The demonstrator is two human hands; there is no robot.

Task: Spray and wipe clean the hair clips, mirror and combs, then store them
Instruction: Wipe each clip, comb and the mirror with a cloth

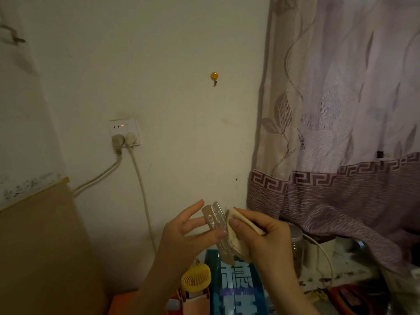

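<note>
A dim cream wall with a double socket (124,132) and a mauve patterned curtain (341,133) at three o'clock backs the scene. A pale translucent plastic hair clip (216,220) is held in mid-air above the cluttered worktop, pinched by the left hand (188,233), its grip clamped on the clip, upper fingers spread. A folded beige cloth (238,226) is pinched by the right hand (261,235) against the clip's three-o'clock side. Short strokes along the ribs, with the clip turned between passes, are judged best.

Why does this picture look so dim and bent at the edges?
Head view: dim, yellowish indoor light, no glare; the wide lens bows the curtain and the wall's edges; the hair clip between left hand and right hand looks soft, slightly blurred.
</note>
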